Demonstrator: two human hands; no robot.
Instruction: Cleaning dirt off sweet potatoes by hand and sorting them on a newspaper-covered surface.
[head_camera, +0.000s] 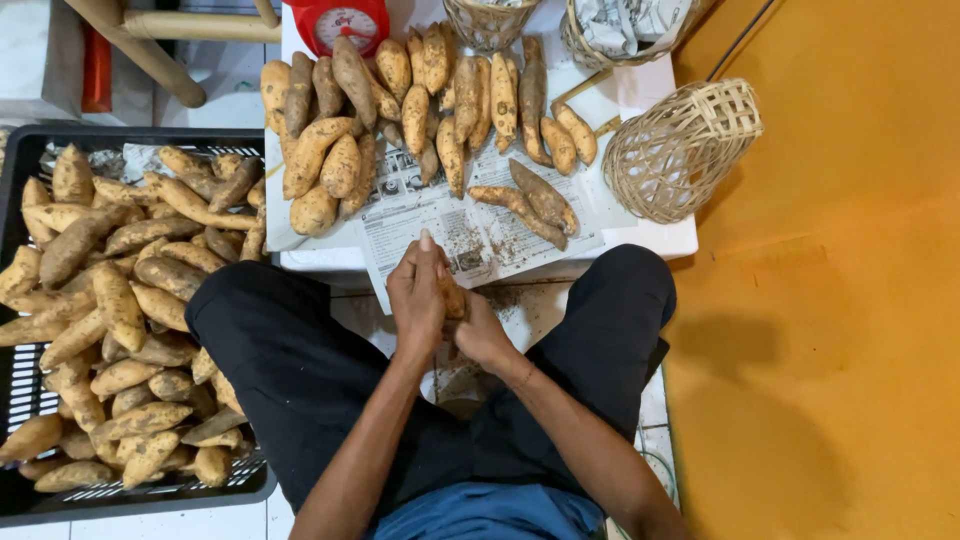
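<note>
Item in hand: one dusty orange-brown sweet potato (453, 297), which I am holding between my knees, just off the near edge of the worktop. My left hand (417, 295) is wrapping around it from the left, fingers clenched on it and thumb pointing up toward the worktop. My right hand (482, 335) is gripping it from below and to the right. Most of the tuber is hidden by my hands.

Directly beyond: a sheet of printed newspaper (470, 235), speckled with soil, is covering a low white worktop (655, 240) and hanging over its near edge.

On the newspaper: a heap of sweet potatoes (345, 140) is lying to the left and centre; two more (530, 200) are lying apart, nearer to me.

Far edge: a red kitchen scale with a round dial (340, 22) is standing behind the heap. Two woven baskets (560, 25) are sitting beside it, one lined with paper.

Right corner: an empty woven bamboo basket (680, 150) is lying on its side.

To my left, on the floor: a black plastic crate (30, 400) is holding many more unsorted sweet potatoes (120, 320).

To my right: orange flooring (830, 330).
</note>
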